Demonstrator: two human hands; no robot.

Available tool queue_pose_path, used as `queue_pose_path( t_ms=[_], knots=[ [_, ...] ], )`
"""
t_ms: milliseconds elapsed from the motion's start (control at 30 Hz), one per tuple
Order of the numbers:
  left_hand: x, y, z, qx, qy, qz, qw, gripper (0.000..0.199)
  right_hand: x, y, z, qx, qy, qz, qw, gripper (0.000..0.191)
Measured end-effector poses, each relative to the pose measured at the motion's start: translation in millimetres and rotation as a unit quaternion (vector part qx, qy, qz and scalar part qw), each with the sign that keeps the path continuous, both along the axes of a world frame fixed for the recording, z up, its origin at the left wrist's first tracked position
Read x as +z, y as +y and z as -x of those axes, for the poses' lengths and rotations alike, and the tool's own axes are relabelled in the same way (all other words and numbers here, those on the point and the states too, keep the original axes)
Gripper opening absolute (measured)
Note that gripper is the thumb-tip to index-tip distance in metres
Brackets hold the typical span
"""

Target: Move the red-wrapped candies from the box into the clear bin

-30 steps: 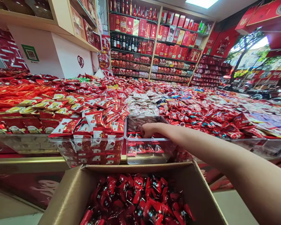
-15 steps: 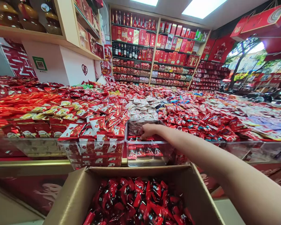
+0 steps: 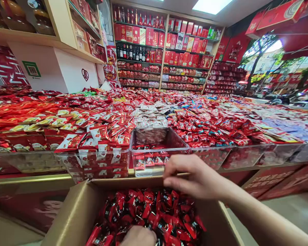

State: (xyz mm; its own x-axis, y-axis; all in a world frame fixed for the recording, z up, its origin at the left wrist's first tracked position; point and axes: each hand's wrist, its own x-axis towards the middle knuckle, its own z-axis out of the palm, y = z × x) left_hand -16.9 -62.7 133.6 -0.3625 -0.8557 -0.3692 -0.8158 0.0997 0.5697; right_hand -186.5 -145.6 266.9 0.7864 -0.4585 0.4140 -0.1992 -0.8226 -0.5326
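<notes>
- While the right hand [image 3: 192,174] hovers over the far edge of the cardboard box [image 3: 71,212], its fingers curl inward, thumb apart from forefinger; whether they grasp anything, I cannot tell.
- Red-and-black packets [image 3: 166,226] lie heaped in the box, below the right fingers and around the left hand [image 3: 140,236].
- The left hand's fingers are hidden among them, so their grip cannot be told.
- Just beyond the right fingertips stands a clear bin [image 3: 149,172], similar packets lining its bottom.
- White packets [image 3: 151,114] are piled farther beyond those fingers.
</notes>
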Motion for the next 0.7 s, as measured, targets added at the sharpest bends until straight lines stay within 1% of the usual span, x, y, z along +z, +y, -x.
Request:
queue_pose_path(
  t_ms=[33,67,100,133,167,200,233,267,300,333,367,433,500,533,600,633,700],
  knots=[
    [3.8,-3.0,-2.9,0.004,0.016,-0.002,1.0,0.013,-16.1,9.8,7.2,-0.001,0.005,-0.039,0.999,0.015],
    [8.4,-6.1,-5.7,0.008,0.033,-0.004,0.999,0.014,-32.9,16.9,12.7,-0.018,0.003,-0.087,0.996,0.015],
    [13.7,-9.0,-8.1,0.007,0.056,-0.008,0.998,0.016,-49.5,21.6,16.4,-0.041,-0.006,-0.146,0.988,0.016],
    [19.3,-11.4,-10.0,0.007,0.089,-0.019,0.996,0.016,-65.0,24.5,18.6,-0.064,-0.023,-0.218,0.973,0.022],
    [24.8,-13.2,-11.2,0.013,0.132,-0.034,0.991,0.016,-78.6,26.0,19.4,-0.08,-0.045,-0.301,0.949,0.032],
    [29.9,-14.1,-11.7,0.029,0.203,-0.063,0.977,0.017,-89.8,26.7,19.1,-0.08,-0.068,-0.386,0.916,0.042],
    [34.1,-14.1,-11.6,0.049,0.276,-0.088,0.956,0.019,-98.4,26.8,18.0,-0.065,-0.085,-0.465,0.879,0.048],
    [37.1,-13.3,-11.0,0.07,0.344,-0.107,0.93,0.021,-104.4,26.8,16.6,-0.045,-0.096,-0.528,0.843,0.048],
    [39.0,-12.0,-10.1,0.093,0.399,-0.12,0.905,0.023,-108.1,26.8,15.0,-0.031,-0.106,-0.572,0.813,0.043],
    [39.8,-10.5,-9.1,0.113,0.435,-0.122,0.885,0.024,-110.0,27.1,13.5,-0.027,-0.119,-0.598,0.793,0.037],
    [39.8,-9.3,-8.0,0.128,0.45,-0.116,0.876,0.024,-110.6,27.8,12.0,-0.03,-0.132,-0.608,0.782,0.032],
    [38.9,-7.9,-6.4,0.158,0.46,-0.103,0.868,0.023,-110.2,29.8,9.6,-0.046,-0.161,-0.608,0.776,0.027],
    [38.9,-8.1,-5.5,0.175,0.449,-0.082,0.873,0.023,-110.0,32.1,7.8,-0.065,-0.185,-0.598,0.777,0.028],
    [39.4,-8.5,-5.3,0.175,0.435,-0.067,0.881,0.022,-110.1,33.0,7.1,-0.071,-0.186,-0.592,0.781,0.028],
    [40.5,-9.1,-4.7,0.171,0.406,-0.044,0.897,0.021,-110.7,34.5,6.3,-0.077,-0.175,-0.571,0.799,0.028],
    [40.7,-9.3,-4.1,0.172,0.397,-0.035,0.901,0.021,-110.9,34.9,6.1,-0.079,-0.164,-0.557,0.81,0.027],
    [40.2,-9.2,-2.4,0.182,0.399,-0.024,0.898,0.022,-110.7,35.2,6.0,-0.09,-0.15,-0.529,0.83,0.026]
  ],
)
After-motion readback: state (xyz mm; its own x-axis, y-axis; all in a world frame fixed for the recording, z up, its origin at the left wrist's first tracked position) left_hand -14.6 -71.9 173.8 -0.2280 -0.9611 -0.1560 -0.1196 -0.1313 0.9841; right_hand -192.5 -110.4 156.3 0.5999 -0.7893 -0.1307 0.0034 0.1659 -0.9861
